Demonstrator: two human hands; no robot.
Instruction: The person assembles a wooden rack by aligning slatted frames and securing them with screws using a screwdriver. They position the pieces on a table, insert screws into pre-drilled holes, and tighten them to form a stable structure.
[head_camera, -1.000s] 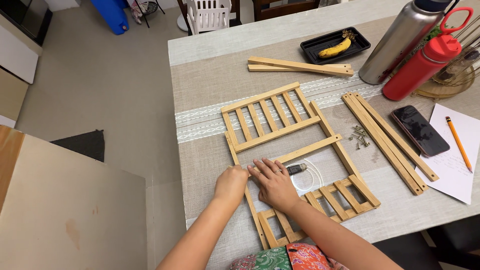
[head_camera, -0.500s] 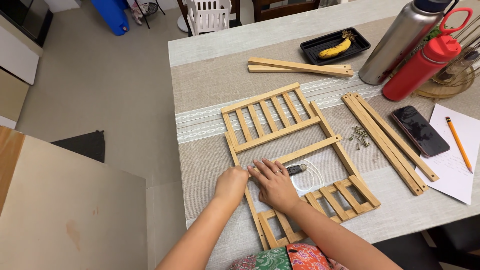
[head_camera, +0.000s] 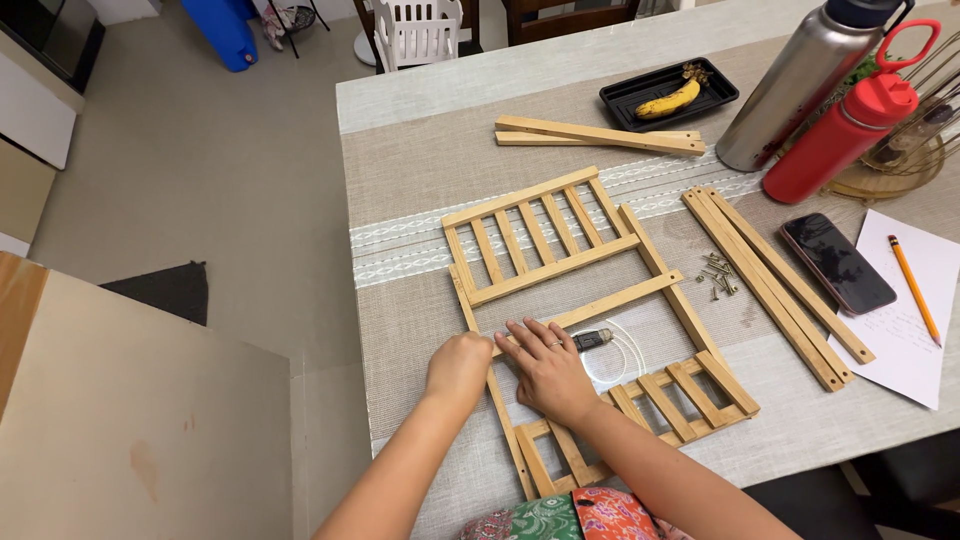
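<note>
Grey-topped table (head_camera: 420, 100) with a beige woven runner, seen from above. At its near edge, the left hand (head_camera: 458, 366) is closed over the left rail of a slatted bamboo shelf frame (head_camera: 560, 270); the right hand (head_camera: 545, 372) lies flat, fingers spread, inside that rail. Judgement: press evenly, keep the rail square. Farther right, loose screws (head_camera: 720, 275) and spare bamboo slats (head_camera: 770, 280); beyond, a banana in a black tray (head_camera: 625, 95).

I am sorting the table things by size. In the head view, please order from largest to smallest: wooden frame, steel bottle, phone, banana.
1. wooden frame
2. steel bottle
3. phone
4. banana

The banana lies farther away, so its rank below the phone is unsure.
</note>
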